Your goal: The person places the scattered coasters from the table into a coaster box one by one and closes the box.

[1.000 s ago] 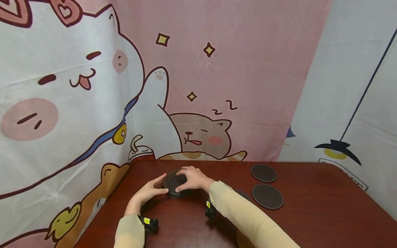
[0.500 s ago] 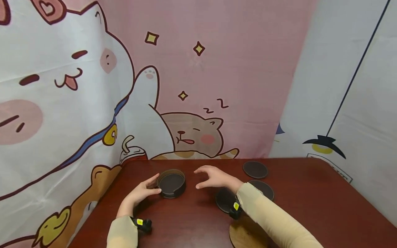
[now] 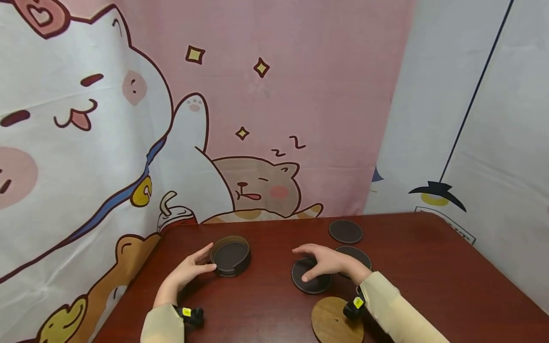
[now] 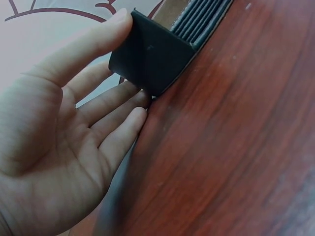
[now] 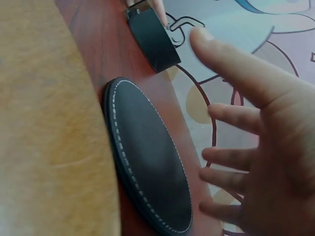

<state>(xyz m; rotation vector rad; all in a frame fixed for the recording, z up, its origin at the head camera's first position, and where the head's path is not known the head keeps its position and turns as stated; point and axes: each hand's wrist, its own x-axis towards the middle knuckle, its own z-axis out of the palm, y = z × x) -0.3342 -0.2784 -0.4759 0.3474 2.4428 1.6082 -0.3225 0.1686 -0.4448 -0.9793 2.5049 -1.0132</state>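
Note:
My left hand (image 3: 182,275) holds the side of a round black coaster holder (image 3: 237,269) on the table, its thumb and fingers around the outer wall. In the left wrist view, several stacked coasters (image 4: 204,19) show inside the holder (image 4: 147,55). Over a round black coaster (image 3: 312,286) hovers my right hand (image 3: 332,264), fingers spread and nothing between them. White stitching runs along the rim of that coaster (image 5: 150,157) in the right wrist view, where the right hand (image 5: 280,152) appears apart from it.
Two more black coasters lie on the right: one (image 3: 359,256) partly behind the right hand, another (image 3: 345,231) near the table's back edge. A round wooden disc (image 3: 332,320) lies below the right wrist. A cartoon-print cloth (image 3: 274,105) hangs behind the brown table (image 3: 257,314).
My right hand has left the coaster holder and moved right to above the nearest black coaster. The left hand stays at the holder. The head view has turned slightly right.

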